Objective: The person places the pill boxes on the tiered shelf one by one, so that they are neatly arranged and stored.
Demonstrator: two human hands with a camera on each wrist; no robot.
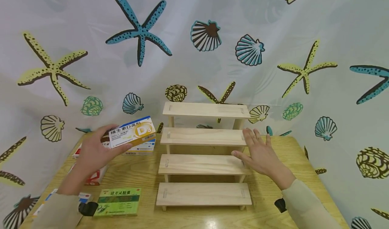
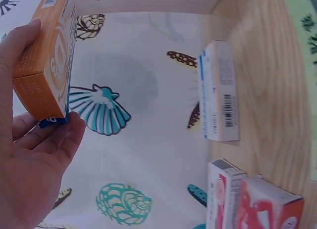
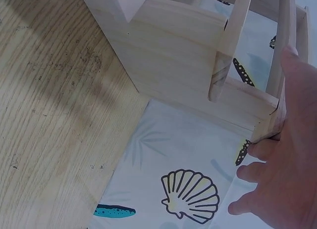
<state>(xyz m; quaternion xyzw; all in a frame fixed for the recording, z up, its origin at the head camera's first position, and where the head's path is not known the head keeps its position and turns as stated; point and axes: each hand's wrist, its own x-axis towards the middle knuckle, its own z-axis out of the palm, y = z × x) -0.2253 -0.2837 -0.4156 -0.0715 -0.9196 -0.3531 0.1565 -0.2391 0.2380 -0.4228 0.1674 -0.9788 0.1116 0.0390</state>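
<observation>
A white, blue and orange medicine box (image 1: pixel 132 133) marked D3 is pinched between the thumb and fingers of my left hand (image 1: pixel 96 147). It is held up to the left of a wooden four-step display shelf (image 1: pixel 203 165). In the left wrist view the orange face of the medicine box (image 2: pixel 49 61) shows, with the thumb on one side and fingertips under the other. My right hand (image 1: pixel 262 152) rests at the right end of the shelf's upper steps, fingers spread. In the right wrist view that hand (image 3: pixel 282 184) lies at the shelf's side edge (image 3: pixel 270 127).
Behind the held box stands a white and blue box (image 2: pixel 219 90). Red and white boxes (image 2: pixel 270 204) lie nearer on the left. A green flat box (image 1: pixel 118 202) lies at the table's front left, beside another partly hidden box (image 1: pixel 85 197). A patterned curtain (image 1: pixel 194 70) hangs behind.
</observation>
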